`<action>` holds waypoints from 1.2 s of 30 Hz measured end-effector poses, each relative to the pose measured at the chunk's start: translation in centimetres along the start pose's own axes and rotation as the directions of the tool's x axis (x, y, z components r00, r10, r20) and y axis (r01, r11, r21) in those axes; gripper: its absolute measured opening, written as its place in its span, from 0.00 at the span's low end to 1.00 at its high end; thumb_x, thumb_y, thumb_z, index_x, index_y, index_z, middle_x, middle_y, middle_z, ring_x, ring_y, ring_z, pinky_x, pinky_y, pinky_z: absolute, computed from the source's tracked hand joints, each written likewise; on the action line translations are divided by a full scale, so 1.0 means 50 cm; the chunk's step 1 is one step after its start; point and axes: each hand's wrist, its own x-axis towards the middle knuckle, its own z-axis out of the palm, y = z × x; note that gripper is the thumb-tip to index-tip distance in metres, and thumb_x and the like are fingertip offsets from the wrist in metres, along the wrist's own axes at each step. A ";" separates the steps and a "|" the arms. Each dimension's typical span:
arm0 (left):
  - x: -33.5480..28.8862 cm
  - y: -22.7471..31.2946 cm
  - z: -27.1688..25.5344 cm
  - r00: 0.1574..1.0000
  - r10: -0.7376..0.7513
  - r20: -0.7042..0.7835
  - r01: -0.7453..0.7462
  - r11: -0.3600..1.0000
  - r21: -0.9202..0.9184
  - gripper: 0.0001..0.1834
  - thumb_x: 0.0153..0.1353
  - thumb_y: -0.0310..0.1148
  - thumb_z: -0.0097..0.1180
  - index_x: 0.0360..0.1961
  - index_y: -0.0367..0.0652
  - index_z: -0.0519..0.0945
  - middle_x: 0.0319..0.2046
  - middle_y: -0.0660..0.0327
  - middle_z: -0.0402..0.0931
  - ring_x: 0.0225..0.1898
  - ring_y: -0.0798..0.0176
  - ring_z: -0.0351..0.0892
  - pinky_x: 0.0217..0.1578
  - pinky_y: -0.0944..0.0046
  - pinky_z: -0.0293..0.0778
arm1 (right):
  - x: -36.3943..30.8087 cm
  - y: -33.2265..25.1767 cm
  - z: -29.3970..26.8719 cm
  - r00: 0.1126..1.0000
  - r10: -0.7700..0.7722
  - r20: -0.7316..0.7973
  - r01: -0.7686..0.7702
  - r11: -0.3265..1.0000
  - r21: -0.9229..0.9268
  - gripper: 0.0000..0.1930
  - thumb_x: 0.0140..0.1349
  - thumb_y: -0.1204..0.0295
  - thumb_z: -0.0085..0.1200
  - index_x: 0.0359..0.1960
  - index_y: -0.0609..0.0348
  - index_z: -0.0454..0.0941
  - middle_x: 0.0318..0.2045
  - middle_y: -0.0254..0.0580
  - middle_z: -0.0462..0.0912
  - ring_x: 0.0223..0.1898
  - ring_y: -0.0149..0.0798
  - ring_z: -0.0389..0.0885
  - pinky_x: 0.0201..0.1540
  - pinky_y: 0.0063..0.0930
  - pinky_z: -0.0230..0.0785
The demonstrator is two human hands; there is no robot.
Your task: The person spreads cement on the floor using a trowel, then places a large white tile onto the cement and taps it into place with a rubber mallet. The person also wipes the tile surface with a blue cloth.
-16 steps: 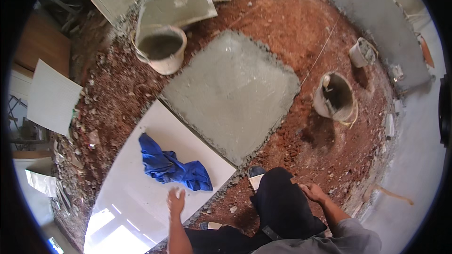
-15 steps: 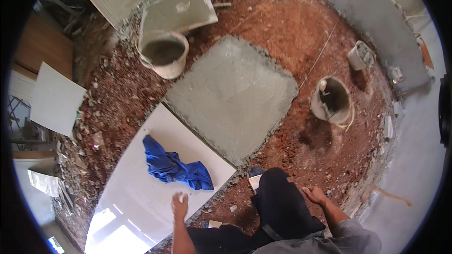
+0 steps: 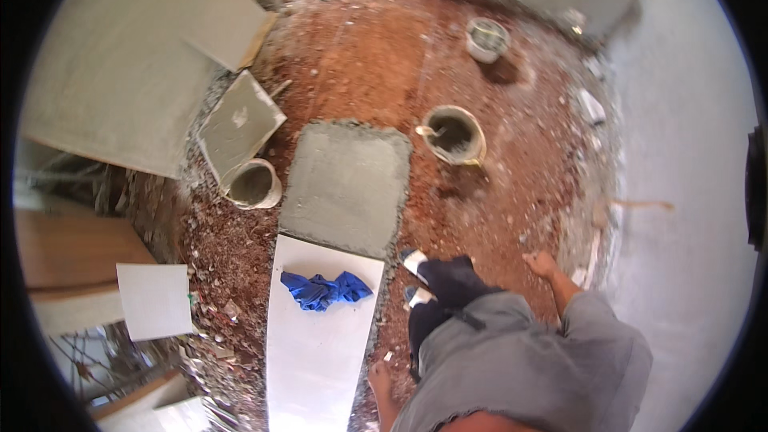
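Observation:
My left hand (image 3: 379, 376) hangs at my side near the right edge of a glossy white tile (image 3: 312, 360); its fingers look loosely apart and nothing shows in them. Out to the right, over the red soil, my right hand (image 3: 542, 263) is also empty, fingers loosely stretched. A crumpled blue cloth (image 3: 324, 291) lies on the far part of the tile. Beyond that tile's far edge spreads a square bed of wet grey mortar (image 3: 344, 184). My legs stand to the right of the tile.
Left of the mortar stands a bucket (image 3: 253, 184) beside a mortar-smeared board (image 3: 240, 124). A second bucket (image 3: 454, 136) with a tool in it and a smaller pail (image 3: 487, 40) stand to the right. Rubble and a white tile piece (image 3: 156, 300) lie left.
My view has turned and my body stands more upright, farther from the ground. The left hand has drawn back from over the tile to my side. The cloth remains on the tile.

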 end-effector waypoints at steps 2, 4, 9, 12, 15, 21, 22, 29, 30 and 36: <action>0.016 -0.023 0.018 0.993 0.099 -0.066 -0.100 0.995 -0.014 0.21 0.61 0.43 0.49 0.30 0.31 0.81 0.26 0.48 0.80 0.29 0.54 0.78 0.34 0.53 0.73 | -0.036 0.053 0.002 0.998 0.051 0.030 -0.052 0.998 0.018 0.28 0.62 0.48 0.46 0.36 0.65 0.83 0.37 0.63 0.82 0.44 0.62 0.80 0.48 0.47 0.70; 0.027 -0.049 0.033 0.994 -0.100 -0.037 0.094 0.985 -0.148 0.23 0.61 0.44 0.50 0.24 0.31 0.79 0.21 0.53 0.78 0.24 0.58 0.75 0.30 0.53 0.71 | -0.054 0.099 0.009 0.998 0.049 0.051 -0.049 0.999 0.017 0.28 0.62 0.47 0.46 0.34 0.64 0.83 0.34 0.61 0.82 0.41 0.60 0.80 0.46 0.47 0.70; 0.031 -0.015 0.048 0.996 -0.078 -0.044 0.082 0.993 0.087 0.23 0.61 0.41 0.48 0.27 0.25 0.78 0.22 0.47 0.78 0.25 0.52 0.76 0.29 0.52 0.71 | 0.000 0.161 -0.027 0.995 0.051 -0.090 -0.035 0.986 0.165 0.28 0.62 0.46 0.46 0.30 0.63 0.82 0.27 0.54 0.84 0.34 0.56 0.82 0.42 0.46 0.70; 0.038 0.125 0.058 0.993 -0.090 -0.077 0.089 0.996 -0.009 0.21 0.63 0.40 0.49 0.24 0.31 0.77 0.18 0.53 0.76 0.20 0.57 0.73 0.25 0.54 0.69 | 0.079 0.202 -0.095 0.989 0.126 0.071 -0.143 0.922 0.360 0.27 0.62 0.47 0.47 0.30 0.63 0.82 0.26 0.53 0.84 0.32 0.53 0.82 0.41 0.44 0.71; 0.064 0.331 0.131 0.990 -0.061 -0.130 0.062 0.998 0.003 0.20 0.62 0.41 0.50 0.29 0.31 0.79 0.24 0.50 0.78 0.26 0.53 0.76 0.31 0.54 0.70 | 0.177 0.273 -0.181 0.974 0.197 0.111 -0.226 0.871 0.435 0.27 0.63 0.51 0.49 0.29 0.69 0.81 0.22 0.55 0.83 0.29 0.50 0.83 0.39 0.40 0.73; 0.073 0.704 0.425 0.996 0.069 0.059 -0.075 0.992 0.104 0.21 0.61 0.43 0.52 0.38 0.32 0.82 0.35 0.44 0.81 0.40 0.46 0.80 0.43 0.53 0.72 | 0.358 0.447 -0.547 0.945 0.305 -0.118 -0.187 0.800 0.570 0.21 0.63 0.55 0.53 0.28 0.66 0.80 0.20 0.44 0.81 0.23 0.38 0.80 0.31 0.36 0.72; 0.081 0.753 0.470 0.988 0.046 0.146 -0.070 0.983 0.168 0.21 0.61 0.43 0.53 0.39 0.32 0.82 0.38 0.43 0.81 0.43 0.45 0.80 0.47 0.53 0.72 | 0.385 0.453 -0.616 0.913 0.381 -0.144 -0.206 0.737 0.643 0.20 0.62 0.56 0.54 0.27 0.65 0.80 0.20 0.43 0.81 0.23 0.36 0.79 0.30 0.35 0.71; 0.079 0.969 0.551 0.998 -0.016 0.054 0.009 0.993 0.117 0.21 0.59 0.43 0.55 0.37 0.31 0.83 0.33 0.43 0.82 0.39 0.47 0.82 0.41 0.54 0.73 | 0.682 0.246 -0.975 0.918 0.138 -0.371 0.134 0.773 0.620 0.17 0.65 0.60 0.52 0.38 0.63 0.82 0.24 0.36 0.81 0.23 0.32 0.78 0.31 0.29 0.70; 0.091 0.999 0.555 0.998 -0.047 0.034 0.042 0.990 0.134 0.21 0.59 0.43 0.55 0.37 0.31 0.83 0.32 0.42 0.82 0.38 0.48 0.82 0.41 0.54 0.73 | 0.718 0.210 -0.993 0.925 0.086 -0.369 0.147 0.816 0.559 0.17 0.65 0.60 0.52 0.40 0.63 0.82 0.26 0.38 0.82 0.25 0.32 0.79 0.32 0.29 0.71; 0.220 1.259 0.638 0.991 -0.131 -0.019 0.133 0.970 0.205 0.21 0.59 0.44 0.53 0.30 0.31 0.81 0.32 0.41 0.81 0.39 0.42 0.81 0.42 0.49 0.72 | 0.907 0.134 -1.096 0.937 -0.150 -0.315 0.270 0.885 0.380 0.19 0.66 0.58 0.51 0.41 0.64 0.81 0.24 0.34 0.80 0.28 0.28 0.77 0.32 0.28 0.70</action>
